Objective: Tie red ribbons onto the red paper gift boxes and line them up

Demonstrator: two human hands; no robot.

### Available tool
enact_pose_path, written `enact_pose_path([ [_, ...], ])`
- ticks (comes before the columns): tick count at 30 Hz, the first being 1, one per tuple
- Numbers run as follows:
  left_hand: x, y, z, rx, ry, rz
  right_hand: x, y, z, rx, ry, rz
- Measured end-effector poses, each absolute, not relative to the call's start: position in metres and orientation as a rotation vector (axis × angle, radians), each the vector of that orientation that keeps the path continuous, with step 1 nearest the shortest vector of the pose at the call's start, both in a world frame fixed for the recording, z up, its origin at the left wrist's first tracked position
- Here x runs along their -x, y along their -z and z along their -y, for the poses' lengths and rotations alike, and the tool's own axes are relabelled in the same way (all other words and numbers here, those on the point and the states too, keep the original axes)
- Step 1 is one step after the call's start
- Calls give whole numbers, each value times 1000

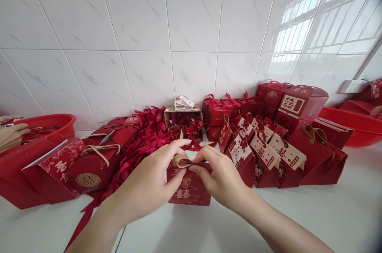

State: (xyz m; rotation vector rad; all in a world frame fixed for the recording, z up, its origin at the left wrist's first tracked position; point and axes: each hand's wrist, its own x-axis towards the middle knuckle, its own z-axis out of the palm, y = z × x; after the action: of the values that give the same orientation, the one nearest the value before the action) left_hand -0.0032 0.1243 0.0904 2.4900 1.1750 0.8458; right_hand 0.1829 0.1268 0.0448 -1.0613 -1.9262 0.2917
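Observation:
In the middle of the table a small red gift bag (195, 193) with pale printed characters stands between my hands. Above its top edge, a tan strap (180, 161) is bent into a loop. My left hand (156, 173) is closed around the loop, thumb below and fingers above. My right hand (219, 175) pinches the strap's other end between thumb and forefinger. Part of the bag's top is hidden by my fingers. Behind them an open carton (168, 118) contains dark red and tan straps, with white paper slips (184, 102) on top.
Red ribbons (140, 141) lie heaped on the left, beside red boxes (89, 171). Several bags (265, 157) and stacked boxes (301, 101) line the right. Red basins (64, 123) stand at both sides. Another person's hand (13, 133) is at the far left.

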Motion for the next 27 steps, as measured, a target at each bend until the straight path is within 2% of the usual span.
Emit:
enact_pose_path([
  [8,9,-91,-123,-2526,-777,-1245,-186,-50,-122,1086,-417,1978],
  [13,8,-93,-126,-2521,-801,-1281,-196,-53,-127,1215,-317,2018],
  [21,12,-92,-127,-2465,-839,-1335,-231,-54,-163,1405,-72,1555],
  [27,9,-94,-130,-2403,-716,-1442,-248,-60,-165,1443,-93,1420],
])
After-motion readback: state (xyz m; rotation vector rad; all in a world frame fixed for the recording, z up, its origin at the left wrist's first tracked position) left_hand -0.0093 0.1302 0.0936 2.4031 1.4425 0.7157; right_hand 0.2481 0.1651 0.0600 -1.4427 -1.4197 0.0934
